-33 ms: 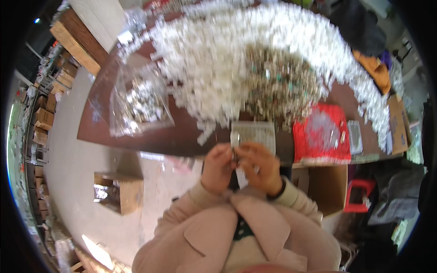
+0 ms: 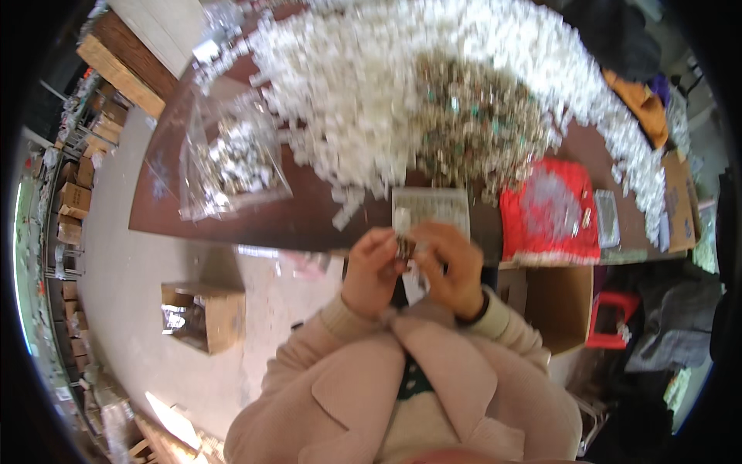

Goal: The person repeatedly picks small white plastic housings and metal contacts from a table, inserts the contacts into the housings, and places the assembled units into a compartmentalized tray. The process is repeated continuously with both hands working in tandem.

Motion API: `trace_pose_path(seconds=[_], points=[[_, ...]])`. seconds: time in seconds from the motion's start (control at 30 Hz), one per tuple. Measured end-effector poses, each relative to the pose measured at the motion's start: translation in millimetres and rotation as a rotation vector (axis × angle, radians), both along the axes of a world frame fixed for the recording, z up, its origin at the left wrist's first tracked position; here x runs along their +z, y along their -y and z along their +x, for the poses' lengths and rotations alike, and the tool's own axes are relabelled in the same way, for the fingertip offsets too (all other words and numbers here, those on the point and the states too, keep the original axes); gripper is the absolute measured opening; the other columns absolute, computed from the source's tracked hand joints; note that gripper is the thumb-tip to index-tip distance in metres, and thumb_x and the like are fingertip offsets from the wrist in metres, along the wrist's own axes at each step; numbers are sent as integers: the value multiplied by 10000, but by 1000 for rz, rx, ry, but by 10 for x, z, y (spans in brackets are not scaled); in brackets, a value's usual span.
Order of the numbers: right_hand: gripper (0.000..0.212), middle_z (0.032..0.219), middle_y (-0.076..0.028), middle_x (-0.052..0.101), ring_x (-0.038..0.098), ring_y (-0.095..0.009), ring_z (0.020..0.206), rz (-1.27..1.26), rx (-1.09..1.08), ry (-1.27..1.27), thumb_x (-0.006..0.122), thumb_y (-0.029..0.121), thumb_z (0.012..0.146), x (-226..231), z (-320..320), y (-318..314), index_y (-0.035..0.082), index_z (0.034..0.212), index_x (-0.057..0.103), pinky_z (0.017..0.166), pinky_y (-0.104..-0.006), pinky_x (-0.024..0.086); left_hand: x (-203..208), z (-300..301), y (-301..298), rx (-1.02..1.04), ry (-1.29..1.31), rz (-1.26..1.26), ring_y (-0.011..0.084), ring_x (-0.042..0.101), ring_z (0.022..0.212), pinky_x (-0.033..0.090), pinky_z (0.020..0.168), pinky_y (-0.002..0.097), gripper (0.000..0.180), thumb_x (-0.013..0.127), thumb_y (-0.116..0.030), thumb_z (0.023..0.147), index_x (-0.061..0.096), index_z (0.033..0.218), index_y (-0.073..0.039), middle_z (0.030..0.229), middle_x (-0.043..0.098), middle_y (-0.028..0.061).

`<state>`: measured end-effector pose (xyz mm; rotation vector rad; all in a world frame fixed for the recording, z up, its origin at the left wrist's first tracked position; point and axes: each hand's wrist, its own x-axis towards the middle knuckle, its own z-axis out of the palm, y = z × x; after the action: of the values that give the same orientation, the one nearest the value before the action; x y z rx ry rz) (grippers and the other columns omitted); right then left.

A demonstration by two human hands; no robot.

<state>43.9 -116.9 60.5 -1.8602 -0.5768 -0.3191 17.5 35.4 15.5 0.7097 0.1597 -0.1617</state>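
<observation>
My left hand (image 2: 371, 272) is closed, pinching a small brown metallic piece (image 2: 404, 247) between thumb and fingertips. My right hand (image 2: 454, 269) is closed at the same piece, its fingertips touching or very near it. Blur and fingers hide the piece's exact kind. Just beyond the hands, at the table edge, lies a shallow clear tray (image 2: 430, 195) with small pale pieces in it. Behind that tray rises a heap of small brownish, shiny pieces (image 2: 475, 127), some greenish. Small white translucent pieces (image 2: 348, 116) spread in a large heap around it.
A clear plastic bag of shiny pieces (image 2: 236, 166) lies on the dark table (image 2: 162, 205) at left. To the right are a red bag (image 2: 541, 240) and a small clear-lidded box (image 2: 607, 218). Cardboard boxes (image 2: 224, 319) (image 2: 568, 309) and a red stool (image 2: 610, 319) stand below.
The table and its heaps sit slightly higher in the picture. The small brown piece between my fingertips shows more plainly, and my right fingers have shifted around it.
</observation>
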Motion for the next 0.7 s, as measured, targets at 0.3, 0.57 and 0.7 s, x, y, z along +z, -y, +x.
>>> trace_pose_path(seconds=[0.3,0.57,0.7], points=[[177,851,-55,699,648,-84,715,514,87,-645,687,27,905,-112,32,124,-43,1066,667,655,-233,529,-29,-64,105,-158,-90,-194,94,598,749,446,615,204,156,688,-168,921,651,1048,-85,927,687,52],[370,1103,-150,699,657,-295,1060,209,257,15,682,-104,720,-153,71,237,17,1067,727,891,-361,534,34,-113,144,-158,-90,-272,151,621,1064,487,946,318,260,598,-206,991,591,1226,-94,1163,651,42],[379,1133,-153,687,651,-318,1065,218,228,66,687,-103,702,-191,59,200,7,1062,725,914,-386,521,6,-105,170,-141,-157,-333,212,575,1148,476,1014,379,350,584,-310,998,555,1283,-109,1218,605,62]])
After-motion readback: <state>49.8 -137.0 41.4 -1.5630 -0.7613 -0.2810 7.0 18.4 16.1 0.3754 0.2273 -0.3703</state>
